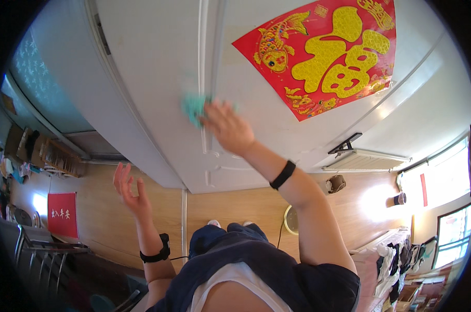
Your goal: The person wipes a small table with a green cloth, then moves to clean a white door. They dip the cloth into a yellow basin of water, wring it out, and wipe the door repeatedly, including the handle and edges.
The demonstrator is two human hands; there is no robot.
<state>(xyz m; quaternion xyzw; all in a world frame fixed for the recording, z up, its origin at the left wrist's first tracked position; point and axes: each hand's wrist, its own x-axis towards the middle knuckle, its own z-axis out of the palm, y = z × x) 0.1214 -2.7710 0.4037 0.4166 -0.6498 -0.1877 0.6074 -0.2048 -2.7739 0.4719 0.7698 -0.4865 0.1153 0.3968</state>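
A white panelled door stands in front of me. On its raised moulding, a teal cloth lies under the fingertips of my right hand, which presses it to the surface. Cloth and fingers are smeared by motion, so the exact grip is hard to see. To the right of that hand, a red diamond-shaped poster with gold designs and a goldfish is stuck on the door. My left hand is raised off to the left, fingers apart and holding nothing, nearest to the door's left edge.
A black bracket and a white radiator are at the right. A brown bag and a round yellowish object are on the wooden floor. At the left are a red mat and a metal-framed chair; clothes lie at lower right.
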